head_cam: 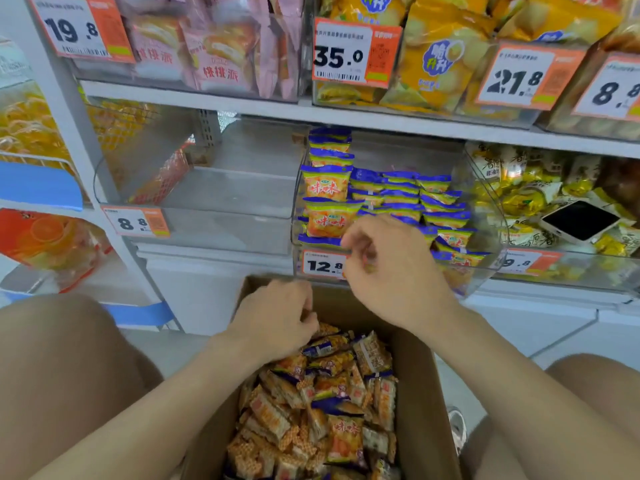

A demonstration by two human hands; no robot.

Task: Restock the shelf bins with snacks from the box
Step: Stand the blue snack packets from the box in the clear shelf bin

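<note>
Over the brown cardboard box (419,393), the left hand (277,317) curls down onto its heap of crinkly orange-and-blue snack packets (329,403), grip hidden. The right hand (388,268), apart and loosely curled, hovers at the clear plastic bin (485,275) of neatly rowed matching packets (398,192); what it holds, I cannot tell.

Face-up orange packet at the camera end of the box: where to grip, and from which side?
Probably pinch the packet across its narrow width, coming straight down: it lies flat, face up on the pile, and the box walls block any sideways approach.
</note>
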